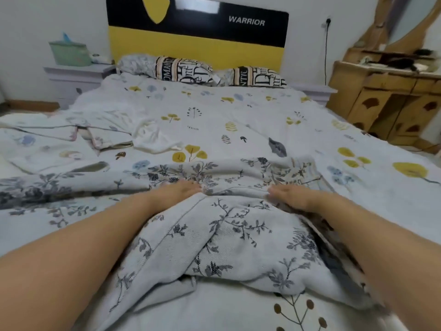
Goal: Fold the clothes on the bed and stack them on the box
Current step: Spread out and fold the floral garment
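Floral garment [229, 237] under flat fingers [191, 186]

From my remote seat I read "WARRIOR" in white capitals on the black upper band of the black-and-yellow headboard [247, 21]. The two black, white and tan lettered pillows [185, 70] carry large ornate type; I make out only fragments, "OMANT" on the left one and "NTIC" on the right.

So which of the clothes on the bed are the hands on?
The grey floral garment at the near edge. Left hand and right hand lie flat on it. The white garment and the pale patterned one lie untouched, farther left.
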A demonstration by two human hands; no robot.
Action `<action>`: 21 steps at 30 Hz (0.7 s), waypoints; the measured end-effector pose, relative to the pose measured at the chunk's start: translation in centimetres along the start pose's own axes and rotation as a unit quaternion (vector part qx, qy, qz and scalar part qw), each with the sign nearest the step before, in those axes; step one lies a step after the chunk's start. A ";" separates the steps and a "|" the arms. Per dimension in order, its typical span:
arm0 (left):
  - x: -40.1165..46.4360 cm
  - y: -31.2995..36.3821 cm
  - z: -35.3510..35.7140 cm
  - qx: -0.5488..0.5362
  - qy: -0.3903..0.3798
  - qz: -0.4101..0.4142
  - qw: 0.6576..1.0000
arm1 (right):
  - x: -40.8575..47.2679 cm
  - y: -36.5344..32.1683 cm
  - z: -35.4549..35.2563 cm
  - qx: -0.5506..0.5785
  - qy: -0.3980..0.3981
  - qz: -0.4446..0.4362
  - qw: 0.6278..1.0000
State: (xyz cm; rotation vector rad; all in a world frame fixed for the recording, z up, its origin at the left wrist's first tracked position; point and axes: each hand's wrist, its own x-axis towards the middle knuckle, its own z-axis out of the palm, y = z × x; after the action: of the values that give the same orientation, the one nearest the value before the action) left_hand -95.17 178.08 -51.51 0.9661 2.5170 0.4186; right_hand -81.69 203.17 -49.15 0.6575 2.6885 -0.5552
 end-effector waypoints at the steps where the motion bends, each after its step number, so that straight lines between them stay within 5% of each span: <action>1: -1.0 0.8 -1.3 -0.089 0.057 -0.013 0.994 | -1.6 -0.2 -1.4 0.049 0.025 0.006 0.998; 4: -4.5 3.7 -4.4 -0.143 0.211 0.012 0.967 | -7.0 0.9 -4.9 0.092 0.099 -0.011 0.991; 7: -8.2 6.8 -4.5 -0.109 0.250 0.077 0.959 | -12.6 4.1 -5.2 0.047 0.089 0.006 0.995; 14: -13.0 9.7 2.9 0.131 0.222 0.265 0.929 | -20.8 11.1 -0.5 -0.126 0.075 0.019 0.989; 21: -12.3 11.7 6.8 0.202 0.116 0.160 0.959 | -21.0 11.5 4.3 -0.114 0.198 0.004 0.973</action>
State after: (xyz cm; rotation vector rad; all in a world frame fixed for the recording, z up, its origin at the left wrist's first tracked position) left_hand -77.02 178.86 -49.34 1.5747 2.7206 0.1090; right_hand -57.44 202.93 -48.10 0.7820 3.0507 -0.1116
